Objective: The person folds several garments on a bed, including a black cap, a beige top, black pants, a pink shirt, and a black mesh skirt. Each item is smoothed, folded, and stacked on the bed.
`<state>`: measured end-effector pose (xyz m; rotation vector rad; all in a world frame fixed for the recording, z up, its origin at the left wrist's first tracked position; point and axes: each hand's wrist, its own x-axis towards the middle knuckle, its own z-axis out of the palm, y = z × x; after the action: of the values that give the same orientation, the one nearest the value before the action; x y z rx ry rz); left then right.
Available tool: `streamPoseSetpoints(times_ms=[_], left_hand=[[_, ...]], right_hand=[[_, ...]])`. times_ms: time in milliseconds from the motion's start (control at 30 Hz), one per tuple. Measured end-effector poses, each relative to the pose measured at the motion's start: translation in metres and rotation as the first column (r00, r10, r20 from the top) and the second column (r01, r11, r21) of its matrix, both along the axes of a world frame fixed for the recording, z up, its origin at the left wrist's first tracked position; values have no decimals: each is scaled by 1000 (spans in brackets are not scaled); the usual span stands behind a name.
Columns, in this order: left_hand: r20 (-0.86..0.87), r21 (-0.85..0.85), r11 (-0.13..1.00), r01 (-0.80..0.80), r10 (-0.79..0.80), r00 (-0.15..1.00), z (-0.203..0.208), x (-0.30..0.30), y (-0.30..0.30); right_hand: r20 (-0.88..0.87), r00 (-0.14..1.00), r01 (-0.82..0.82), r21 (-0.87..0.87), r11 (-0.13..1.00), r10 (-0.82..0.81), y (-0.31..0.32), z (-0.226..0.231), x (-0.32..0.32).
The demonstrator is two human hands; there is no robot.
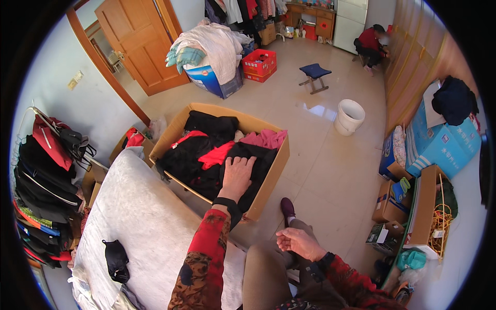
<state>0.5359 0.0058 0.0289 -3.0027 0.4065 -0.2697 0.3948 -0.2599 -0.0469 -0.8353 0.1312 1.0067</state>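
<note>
A large cardboard box [276, 178] full of folded clothes stands in front of me at the edge of a bed with a pale cover [150, 191]. My left hand [237, 175] lies on a black garment [257, 155] in the box's right part, fingers stretched out, gripping nothing. Beside that garment are a red piece of clothing [216, 155], a pink one [264, 138] and more black clothes [211, 124]. Above my lap hangs my right hand [301, 244], its fingers loosely bent and no object visible in it. A small black garment [117, 261] lies on the bed.
Clothes hang on a rack [44, 181] at the left. A white bucket [349, 118] and a blue folding stool [314, 72] stand on the tiled floor. Cardboard boxes [388, 201] line the right wall. Another person [371, 45] sits at the far right by the wardrobe.
</note>
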Motion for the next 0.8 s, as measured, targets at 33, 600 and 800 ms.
streamPoseSetpoints(times_ms=[33,600,800], left_hand=[[-57,64,998,13,-9,998,0,4,1],[-155,-840,-535,-86,85,984,147,-138,142],[80,-702,-712,27,-41,996,153,-238,136]], right_hand=[[0,1000,0,-35,999,0,-4,1,-3],[185,983,26,-80,996,-11,-1,37,-2],[158,987,-28,151,988,4,54,83,-10]])
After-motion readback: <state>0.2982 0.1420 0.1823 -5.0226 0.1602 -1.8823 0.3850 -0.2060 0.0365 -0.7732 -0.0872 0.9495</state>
